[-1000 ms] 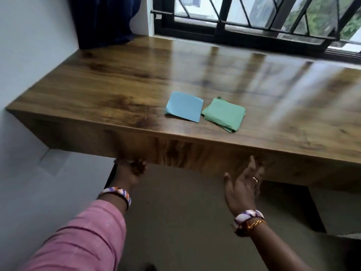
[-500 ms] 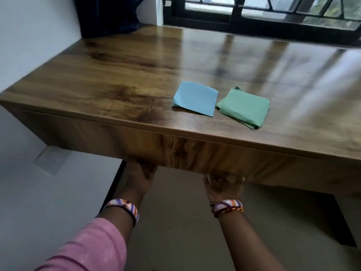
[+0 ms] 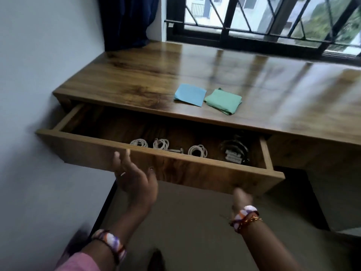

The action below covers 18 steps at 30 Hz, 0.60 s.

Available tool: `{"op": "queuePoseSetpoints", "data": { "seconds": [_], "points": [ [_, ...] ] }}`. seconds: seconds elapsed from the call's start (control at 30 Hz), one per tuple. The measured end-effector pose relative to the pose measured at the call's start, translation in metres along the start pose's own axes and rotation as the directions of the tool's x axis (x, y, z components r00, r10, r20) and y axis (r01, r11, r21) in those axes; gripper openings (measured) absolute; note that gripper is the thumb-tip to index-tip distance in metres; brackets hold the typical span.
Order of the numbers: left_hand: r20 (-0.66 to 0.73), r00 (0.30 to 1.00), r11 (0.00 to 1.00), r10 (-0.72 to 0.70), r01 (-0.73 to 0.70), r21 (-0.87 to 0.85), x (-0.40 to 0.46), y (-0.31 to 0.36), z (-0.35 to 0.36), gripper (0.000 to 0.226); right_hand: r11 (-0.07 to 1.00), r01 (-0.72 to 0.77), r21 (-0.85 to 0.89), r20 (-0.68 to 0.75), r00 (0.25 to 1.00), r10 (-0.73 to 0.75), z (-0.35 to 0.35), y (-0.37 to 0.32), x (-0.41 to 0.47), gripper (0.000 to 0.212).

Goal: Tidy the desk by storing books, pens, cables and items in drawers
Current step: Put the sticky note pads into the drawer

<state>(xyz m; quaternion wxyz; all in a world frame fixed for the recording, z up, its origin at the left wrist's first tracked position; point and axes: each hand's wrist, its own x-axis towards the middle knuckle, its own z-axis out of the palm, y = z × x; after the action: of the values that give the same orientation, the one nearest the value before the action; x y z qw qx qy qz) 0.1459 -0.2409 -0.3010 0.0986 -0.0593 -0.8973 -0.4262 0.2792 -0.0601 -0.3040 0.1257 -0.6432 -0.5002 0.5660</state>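
My right hand grips the lower edge of the pulled-out drawer, and my left hand is released with relaxed fingers just before its front. Coiled white cables lie inside. Behind, on the wooden surface under a barred window, lie a blue paper and a green paper, touching.

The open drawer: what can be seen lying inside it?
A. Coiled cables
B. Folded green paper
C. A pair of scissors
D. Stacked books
A: coiled white cables lie along the front of the drawer, with a darker bundle to their right.
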Motion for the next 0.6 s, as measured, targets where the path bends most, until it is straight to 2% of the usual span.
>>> {"op": "queuePoseSetpoints", "data": {
  "seconds": [0.03, 0.07, 0.1, 0.13, 0.17, 0.2, 0.27, 0.3, 0.33, 0.4, 0.5, 0.6],
  "points": [
    [0.062, 0.964, 0.964, 0.258, -0.261, 0.053, -0.011, 0.012, -0.006, 0.067, 0.993, 0.09, -0.081, -0.121, 0.988, -0.099, -0.016, -0.006, -0.008, 0.071],
    [0.177, 0.882, 0.885, 0.438, -0.457, 0.086, -0.011, 0.027, -0.012, 0.062, 0.978, 0.169, -0.125, -0.22, 0.956, -0.194, -0.027, -0.011, -0.016, 0.079],
    [0.313, 0.794, 0.808, 0.522, -0.578, 0.118, -0.016, 0.045, -0.019, 0.054, 0.948, 0.266, -0.174, -0.265, 0.915, -0.305, -0.046, -0.015, -0.033, 0.086],
    [0.481, 0.723, 0.751, 0.495, -0.635, 0.181, -0.013, 0.057, -0.018, 0.045, 0.904, 0.32, -0.283, -0.239, 0.889, -0.39, -0.053, -0.023, -0.045, 0.091],
    [0.588, 0.693, 0.709, 0.418, -0.653, 0.266, -0.005, 0.064, -0.015, 0.038, 0.84, 0.355, -0.411, -0.176, 0.873, -0.455, -0.051, -0.026, -0.043, 0.093],
    [0.643, 0.678, 0.671, 0.356, -0.665, 0.328, 0.001, 0.069, -0.014, 0.035, 0.728, 0.385, -0.567, -0.089, 0.85, -0.519, -0.047, -0.026, -0.04, 0.091],
    [0.652, 0.69, 0.65, 0.313, -0.657, 0.383, -0.004, 0.083, -0.021, 0.031, 0.391, 0.473, -0.79, 0.158, 0.772, -0.615, -0.059, -0.028, -0.048, 0.072],
    [0.661, 0.686, 0.637, 0.304, -0.662, 0.394, -0.009, 0.089, -0.025, 0.029, 0.261, 0.542, -0.799, 0.298, 0.734, -0.611, -0.065, -0.03, -0.051, 0.057],
    [0.677, 0.68, 0.627, 0.281, -0.664, 0.407, -0.014, 0.094, -0.03, 0.028, 0.18, 0.603, -0.777, 0.419, 0.71, -0.566, -0.069, -0.033, -0.055, 0.044],
    [0.705, 0.671, 0.633, 0.229, -0.653, 0.416, -0.018, 0.1, -0.039, 0.025, 0.194, 0.693, -0.694, 0.542, 0.681, -0.493, -0.078, -0.035, -0.063, 0.031],
    [0.763, 0.626, 0.598, 0.16, -0.676, 0.43, -0.023, 0.102, -0.056, 0.023, 0.307, 0.714, -0.629, 0.521, 0.681, -0.514, -0.093, -0.028, -0.075, 0.021],
    [0.839, 0.539, 0.581, 0.078, -0.708, 0.401, -0.028, 0.099, -0.07, 0.024, 0.304, 0.749, -0.589, 0.584, 0.655, -0.479, -0.106, -0.022, -0.078, 0.012]
  ]
}}
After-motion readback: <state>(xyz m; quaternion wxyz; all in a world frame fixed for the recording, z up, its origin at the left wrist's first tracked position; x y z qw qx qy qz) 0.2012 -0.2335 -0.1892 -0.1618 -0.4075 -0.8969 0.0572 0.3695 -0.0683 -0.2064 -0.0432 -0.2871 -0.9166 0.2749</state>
